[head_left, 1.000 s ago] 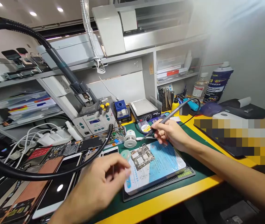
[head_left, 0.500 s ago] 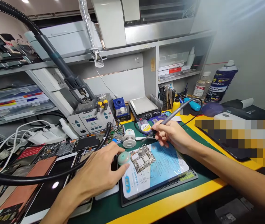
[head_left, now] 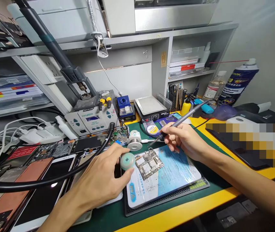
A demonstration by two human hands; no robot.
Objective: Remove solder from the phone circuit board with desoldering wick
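Note:
Between the thumb and fingers of my left hand (head_left: 105, 174) is a small round pale-green spool (head_left: 127, 161) with a square hole, held on edge at the board's left. Pen-like in my right hand (head_left: 183, 137) is a grey soldering iron (head_left: 188, 113), its tip slanting down just above the top edge of a phone circuit board (head_left: 149, 163). That board lies on a flat white-and-blue printed box (head_left: 168, 177), which rests on a dark perforated pad (head_left: 161, 203). A reel of solder wire (head_left: 134, 145) stands behind the board.
Disassembled phones (head_left: 45, 190) cover the left side, crossed by a thick black hose (head_left: 43, 185). Behind stand a grey rework station (head_left: 93, 119) and a hot plate (head_left: 150, 106). A blue spray can (head_left: 239, 83) and a bottle (head_left: 214, 87) are at the right.
The spool in my left hand has turned so its square hole shows. My view has shifted slightly; the iron stays near the board's top edge.

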